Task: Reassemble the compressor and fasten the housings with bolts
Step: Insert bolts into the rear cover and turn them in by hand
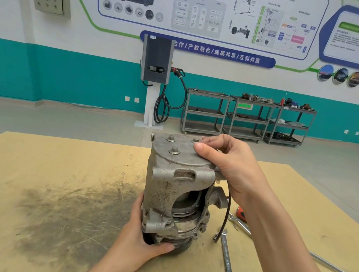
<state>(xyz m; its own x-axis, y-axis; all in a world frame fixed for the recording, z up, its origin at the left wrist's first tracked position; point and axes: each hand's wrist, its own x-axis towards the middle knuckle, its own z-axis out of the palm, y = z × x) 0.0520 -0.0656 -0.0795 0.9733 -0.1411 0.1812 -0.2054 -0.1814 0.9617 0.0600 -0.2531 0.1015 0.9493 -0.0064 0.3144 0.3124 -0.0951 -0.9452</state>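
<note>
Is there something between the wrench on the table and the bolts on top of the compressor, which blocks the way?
Yes: the right hand lies on the compressor top, beside the bolts, above the wrench.

Only properly readable text: white Chinese characters on dark blue rounded banner strip (224,53) on far wall, "合作/产教融合/成果共享/互利共赢", start partly hidden behind grey charger box (157,59). Stamped lettering on long silver combination wrench (227,266), near right on table, too blurry to make out. Small print on white wall poster with car diagrams (209,10) unreadable. Green sign on middle grey metal cart (244,106), can't read it either.
</note>
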